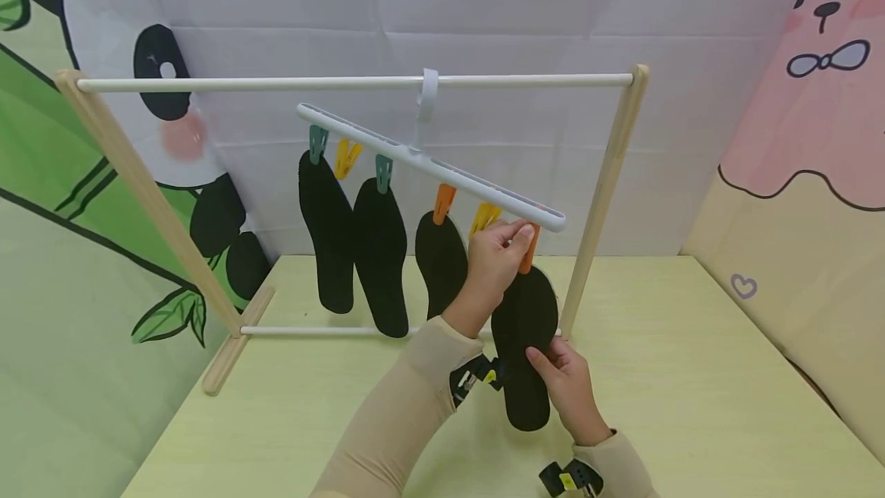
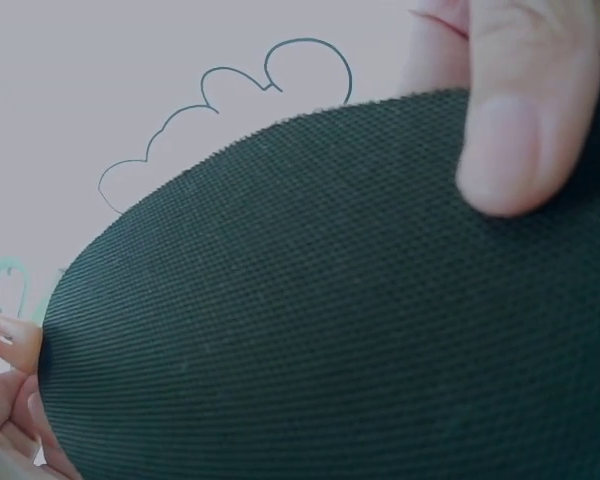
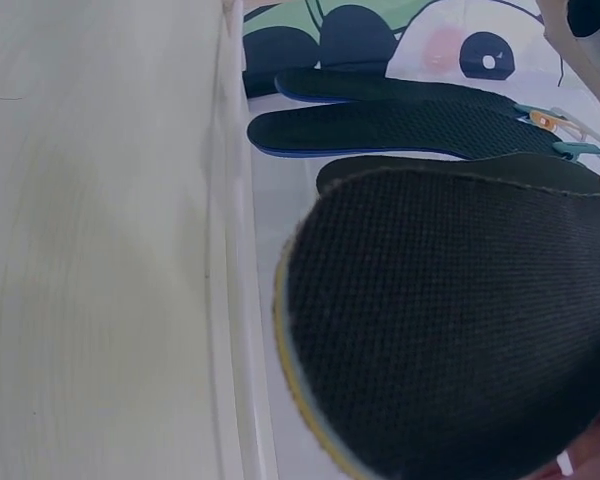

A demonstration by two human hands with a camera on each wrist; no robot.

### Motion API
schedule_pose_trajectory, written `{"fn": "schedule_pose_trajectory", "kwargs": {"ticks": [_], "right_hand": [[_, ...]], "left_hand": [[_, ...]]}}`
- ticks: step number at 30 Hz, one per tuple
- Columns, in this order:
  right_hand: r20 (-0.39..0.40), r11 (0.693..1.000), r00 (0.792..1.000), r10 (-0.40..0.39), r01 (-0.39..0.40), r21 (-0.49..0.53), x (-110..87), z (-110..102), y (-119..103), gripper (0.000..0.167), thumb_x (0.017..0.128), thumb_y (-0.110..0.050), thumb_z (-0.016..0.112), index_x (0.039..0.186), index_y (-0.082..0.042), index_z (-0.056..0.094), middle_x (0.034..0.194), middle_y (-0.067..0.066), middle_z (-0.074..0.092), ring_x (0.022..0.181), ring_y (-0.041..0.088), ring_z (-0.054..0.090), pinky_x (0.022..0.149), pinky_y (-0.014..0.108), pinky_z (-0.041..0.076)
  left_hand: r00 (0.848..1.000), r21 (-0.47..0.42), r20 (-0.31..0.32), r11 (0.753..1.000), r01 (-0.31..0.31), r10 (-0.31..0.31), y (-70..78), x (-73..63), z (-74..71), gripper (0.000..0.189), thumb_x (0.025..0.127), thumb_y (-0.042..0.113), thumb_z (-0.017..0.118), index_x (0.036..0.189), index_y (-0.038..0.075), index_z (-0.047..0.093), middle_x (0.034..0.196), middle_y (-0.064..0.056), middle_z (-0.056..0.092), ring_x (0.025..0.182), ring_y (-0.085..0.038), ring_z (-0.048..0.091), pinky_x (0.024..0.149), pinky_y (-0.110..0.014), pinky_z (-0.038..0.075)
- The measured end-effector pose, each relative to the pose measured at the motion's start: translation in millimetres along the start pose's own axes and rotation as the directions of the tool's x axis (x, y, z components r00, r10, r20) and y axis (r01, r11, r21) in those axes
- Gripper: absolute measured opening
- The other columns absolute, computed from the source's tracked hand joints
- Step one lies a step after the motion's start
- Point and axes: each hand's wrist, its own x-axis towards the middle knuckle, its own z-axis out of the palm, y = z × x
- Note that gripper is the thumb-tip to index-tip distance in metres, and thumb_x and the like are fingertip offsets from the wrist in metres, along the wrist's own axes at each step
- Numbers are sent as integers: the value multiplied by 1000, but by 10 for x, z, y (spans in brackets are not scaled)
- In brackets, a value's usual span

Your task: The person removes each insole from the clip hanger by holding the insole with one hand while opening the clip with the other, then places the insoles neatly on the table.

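A white hanger tilts down to the right, with several clothespins along its underside. My left hand pinches the upper end of the orange clothespin at its right end. Under that clothespin hangs a black insole, its top edge right at the jaws. My right hand grips this insole by its right edge, thumb on the front face; that thumb shows large in the left wrist view. In the right wrist view the insole's rounded end fills the foreground, with a yellowish rim.
The hanger's hook sits over the white rod of a wooden-legged rack. Teal clothespins hold two black insoles on the left. Another insole hangs from an orange clothespin. Yellow clothespins hang between them.
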Motion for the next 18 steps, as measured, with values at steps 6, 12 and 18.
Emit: {"fn": "schedule_pose_trajectory", "kwargs": {"ticks": [6, 12, 18], "right_hand": [[7, 1000, 1000, 4, -4, -5, -1, -22, 17, 19, 93, 2, 58, 105, 16, 58, 94, 12, 63, 79, 3, 59, 71, 22, 51], [3, 1000, 1000, 6, -6, -2, 11, -23, 19, 16, 92, 3, 59, 102, 16, 58, 90, 9, 62, 78, 3, 59, 69, 22, 50], [15, 1000, 1000, 11, -11, -4, 8, -39, 14, 18, 93, 1, 58, 105, 16, 58, 95, 18, 64, 79, 3, 59, 71, 23, 51]], "left_hand": [[1000, 0, 2, 1000, -6, 6, -8, 14, 8, 22, 92, -1, 60, 110, -11, 66, 75, -14, 56, 63, -7, 40, 53, -18, 33], [1000, 5, -4, 1000, -11, 11, -13, 18, 18, 21, 92, -2, 60, 109, -12, 66, 76, -16, 57, 65, -7, 41, 54, -18, 34], [1000, -8, -6, 1000, 2, -2, -10, 25, 25, 21, 92, -2, 60, 110, -12, 66, 75, -14, 56, 64, -7, 41, 53, -18, 33]]}}
